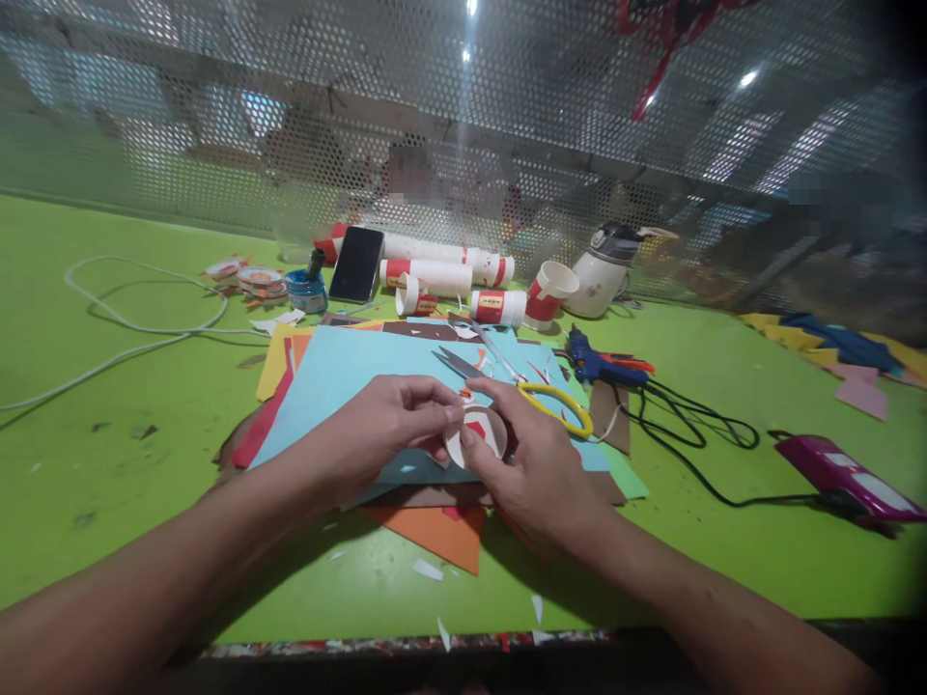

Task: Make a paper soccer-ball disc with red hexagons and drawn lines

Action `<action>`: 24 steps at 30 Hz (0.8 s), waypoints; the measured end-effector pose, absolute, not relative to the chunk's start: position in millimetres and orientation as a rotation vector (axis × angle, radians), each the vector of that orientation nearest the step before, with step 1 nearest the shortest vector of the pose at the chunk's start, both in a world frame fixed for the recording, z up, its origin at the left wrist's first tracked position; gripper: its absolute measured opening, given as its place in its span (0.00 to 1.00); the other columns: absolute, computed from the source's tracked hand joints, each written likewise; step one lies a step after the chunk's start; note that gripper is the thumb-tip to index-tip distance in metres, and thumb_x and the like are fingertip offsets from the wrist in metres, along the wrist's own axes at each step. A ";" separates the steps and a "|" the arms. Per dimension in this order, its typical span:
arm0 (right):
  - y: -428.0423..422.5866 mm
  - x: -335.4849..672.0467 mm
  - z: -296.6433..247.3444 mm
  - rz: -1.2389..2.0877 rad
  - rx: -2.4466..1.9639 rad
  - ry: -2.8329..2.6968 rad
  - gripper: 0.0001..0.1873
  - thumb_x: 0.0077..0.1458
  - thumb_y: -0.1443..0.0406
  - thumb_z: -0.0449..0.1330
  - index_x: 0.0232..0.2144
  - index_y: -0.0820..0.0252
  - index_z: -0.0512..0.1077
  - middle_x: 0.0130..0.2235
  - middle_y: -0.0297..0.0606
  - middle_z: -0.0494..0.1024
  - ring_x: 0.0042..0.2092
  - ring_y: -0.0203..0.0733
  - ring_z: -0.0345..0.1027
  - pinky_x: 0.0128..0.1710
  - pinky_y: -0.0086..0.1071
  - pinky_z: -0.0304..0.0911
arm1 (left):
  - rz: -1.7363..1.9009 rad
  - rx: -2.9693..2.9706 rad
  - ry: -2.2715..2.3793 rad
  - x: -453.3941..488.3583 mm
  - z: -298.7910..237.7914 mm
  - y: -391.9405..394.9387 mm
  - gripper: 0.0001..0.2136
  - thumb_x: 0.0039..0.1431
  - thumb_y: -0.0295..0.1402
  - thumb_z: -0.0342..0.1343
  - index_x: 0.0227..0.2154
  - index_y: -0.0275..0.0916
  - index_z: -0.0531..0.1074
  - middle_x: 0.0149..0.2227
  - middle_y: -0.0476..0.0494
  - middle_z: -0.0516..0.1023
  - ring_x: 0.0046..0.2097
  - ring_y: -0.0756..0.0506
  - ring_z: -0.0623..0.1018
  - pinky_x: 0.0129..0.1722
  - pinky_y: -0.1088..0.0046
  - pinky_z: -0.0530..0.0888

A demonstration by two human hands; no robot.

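Observation:
Between my hands is a small round white paper-cup piece (493, 434) with a red patch inside it. My right hand (540, 473) grips it, the thumb laid over its face and the fingers curled behind. At its left edge, my left hand (383, 425) pinches with thumb and index finger; a small orange-red bit (465, 394) shows at the far rim. Below lies a light blue sheet (325, 386) on a stack of coloured paper. Scissors with a yellow handle (572, 410) lie beside my right hand, their blades (458, 363) pointing away to the left.
Behind the paper are a phone (356, 265), paper cups (499, 307), a blue jar (306, 291) and a white bottle (598, 275). On the right, a blue glue gun (598, 362) trails a black cord to a magenta power strip (847, 473). A white cable (145, 336) loops at left.

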State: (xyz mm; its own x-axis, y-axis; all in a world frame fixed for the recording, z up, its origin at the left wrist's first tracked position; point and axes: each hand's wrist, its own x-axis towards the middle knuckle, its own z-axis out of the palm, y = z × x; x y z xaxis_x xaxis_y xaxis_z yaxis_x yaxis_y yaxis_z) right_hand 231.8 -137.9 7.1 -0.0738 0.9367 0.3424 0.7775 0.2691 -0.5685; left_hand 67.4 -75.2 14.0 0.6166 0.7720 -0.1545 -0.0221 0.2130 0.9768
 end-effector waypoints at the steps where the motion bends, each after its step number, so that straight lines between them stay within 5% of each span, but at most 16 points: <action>1: -137.9 231.7 6.8 0.313 -1.542 -1.884 0.21 0.55 0.67 0.56 0.52 0.62 0.66 0.42 0.42 0.78 0.40 0.45 0.71 0.38 0.37 0.66 | 0.629 1.246 0.744 67.4 13.6 -75.3 0.07 0.52 0.33 0.61 0.30 0.34 0.75 0.26 0.49 0.75 0.27 0.52 0.71 0.31 0.75 0.67; 24: -137.1 233.4 6.8 0.353 -1.523 -1.856 0.20 0.56 0.66 0.55 0.51 0.61 0.67 0.40 0.41 0.78 0.38 0.44 0.71 0.37 0.36 0.66 | 0.640 1.201 0.737 68.7 12.2 -74.0 0.07 0.50 0.33 0.63 0.30 0.34 0.76 0.26 0.48 0.75 0.28 0.51 0.72 0.30 0.76 0.68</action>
